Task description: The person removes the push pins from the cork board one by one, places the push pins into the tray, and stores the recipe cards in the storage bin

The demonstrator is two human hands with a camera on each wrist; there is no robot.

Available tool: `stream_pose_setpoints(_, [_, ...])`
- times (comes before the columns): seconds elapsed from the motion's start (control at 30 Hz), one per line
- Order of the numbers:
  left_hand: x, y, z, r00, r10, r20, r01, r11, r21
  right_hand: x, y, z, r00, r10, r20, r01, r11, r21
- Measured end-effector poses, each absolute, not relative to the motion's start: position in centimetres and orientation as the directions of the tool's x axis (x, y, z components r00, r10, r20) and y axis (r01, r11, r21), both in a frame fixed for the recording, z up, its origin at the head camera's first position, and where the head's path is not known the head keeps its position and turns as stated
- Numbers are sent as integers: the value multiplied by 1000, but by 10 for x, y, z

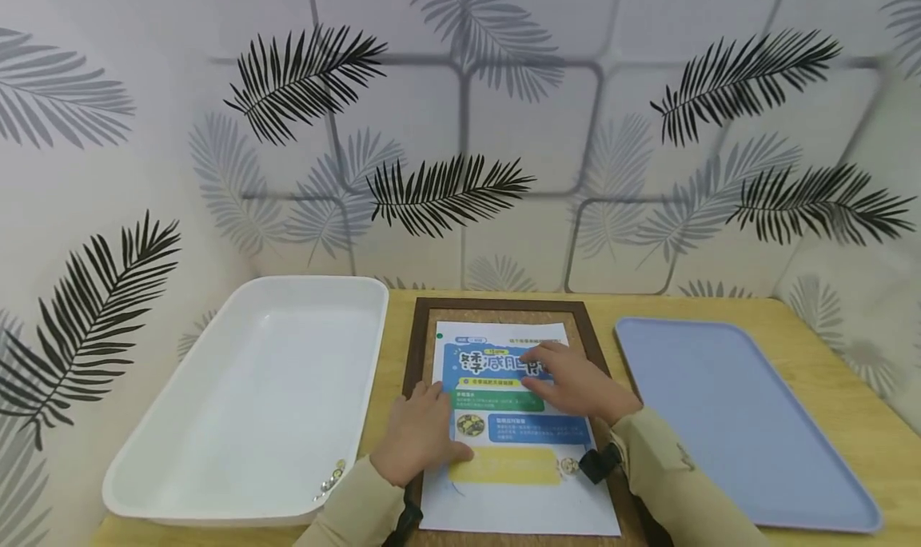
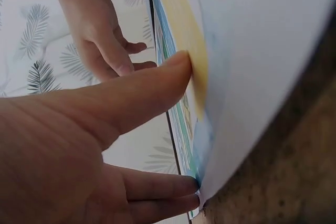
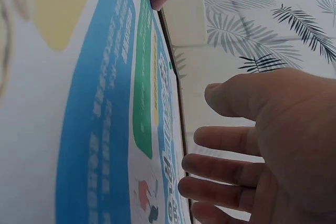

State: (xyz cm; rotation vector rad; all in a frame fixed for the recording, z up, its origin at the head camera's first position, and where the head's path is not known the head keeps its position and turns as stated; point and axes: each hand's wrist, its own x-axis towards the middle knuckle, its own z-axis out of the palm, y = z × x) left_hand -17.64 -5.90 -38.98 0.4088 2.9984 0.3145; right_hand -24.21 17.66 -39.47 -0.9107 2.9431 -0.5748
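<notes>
A printed poster sheet [image 1: 518, 511] with blue, green and yellow blocks lies on a cork board [image 1: 496, 309] with a dark brown frame. A small green dot [image 1: 439, 336] shows at its top left corner. My left hand [image 1: 417, 431] rests at the sheet's left edge, its thumb [image 2: 176, 69] over the yellow block and its fingertips [image 2: 189, 183] at the edge. Over the upper right part of the sheet is my right hand [image 1: 579, 383], fingers spread and loosely bent, holding nothing. In the right wrist view its fingers [image 3: 223, 166] overlap the printed heading.
To the left stands a deep white tray [image 1: 259, 395] with several small shiny pieces [image 1: 332, 479] in its lower right corner. A flat blue-grey tray [image 1: 734, 419] lies on the right of the wooden table [image 1: 849, 387]. Behind is a leaf-patterned wall covering [image 1: 518, 131].
</notes>
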Motion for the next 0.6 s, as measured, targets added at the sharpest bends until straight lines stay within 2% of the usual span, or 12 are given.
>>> stream_pose_setpoints(0.33, [-176, -60, -388, -960, 259, -105, 229, 945, 232, -258, 148, -398, -777, -621, 104, -612, 705, -360])
stream_pose_setpoints(0.6, [-178, -57, -387, -960, 263, -95, 236, 945, 228, -275, 137, -402, -781, -617, 96, -585, 669, -459])
